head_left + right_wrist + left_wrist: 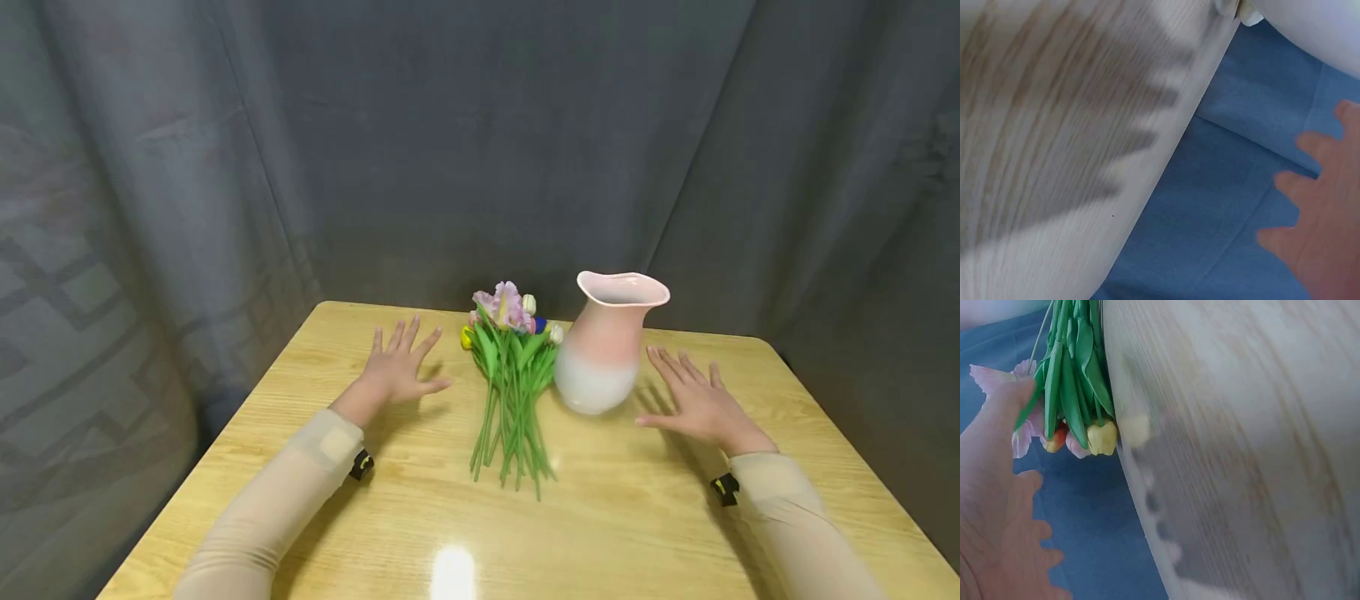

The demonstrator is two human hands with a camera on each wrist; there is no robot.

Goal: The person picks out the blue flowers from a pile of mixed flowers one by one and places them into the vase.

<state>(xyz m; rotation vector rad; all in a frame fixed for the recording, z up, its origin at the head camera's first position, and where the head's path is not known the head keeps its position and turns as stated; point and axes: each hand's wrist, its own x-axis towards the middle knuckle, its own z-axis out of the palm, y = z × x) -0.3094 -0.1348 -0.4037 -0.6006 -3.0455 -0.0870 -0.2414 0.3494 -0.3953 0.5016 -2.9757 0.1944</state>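
A bunch of artificial flowers [510,375] lies on the table, green stems toward me and blooms toward the far edge. Pink-purple, white, yellow and blue heads show among the leaves. Right beside it a pink-and-white vase [603,354] stands upright, its wavy mouth facing up. My left hand [397,367] hovers left of the flowers with fingers spread, holding nothing. To the vase's right, my right hand [701,404] is spread above the table, apart from the vase. In the left wrist view a yellow tulip [1102,437] shows beyond my thumb.
The light wooden table [360,517] carries both things near its far edge. Behind it and at the sides hangs a dark grey curtain [465,150]. Black wrist cameras sit under both sleeves. Glare [453,571] shines on the near tabletop.
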